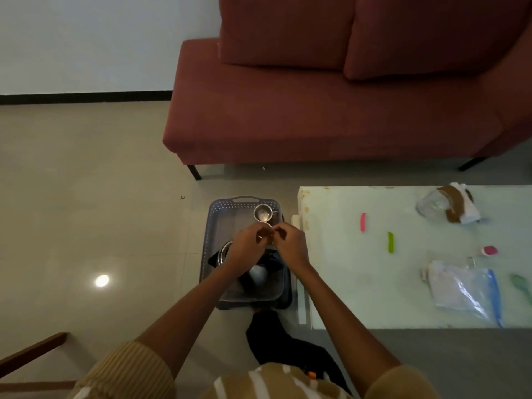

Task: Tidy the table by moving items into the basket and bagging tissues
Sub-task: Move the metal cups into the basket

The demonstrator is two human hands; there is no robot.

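A blue-grey perforated basket [213,226] stands on the floor left of the table. In it are a steel cup [262,213] at the far end, a round steel vessel [223,251] and dark items under my arms. My left hand [247,246] and my right hand [291,243] meet fingertip to fingertip above the basket's middle, fingers curled. Together they pinch a small metal item [266,225] just below the steel cup; most of it is hidden. On the table lies a zip bag with tissues [463,292] inside.
The pale glass table [345,283] also carries a pink clip [363,222], a green clip [390,242], a tipped glass jar [431,204] beside brown tape and tissue, a small pink item [489,250] and a green spoon [521,285]. A red sofa [316,110] stands behind.
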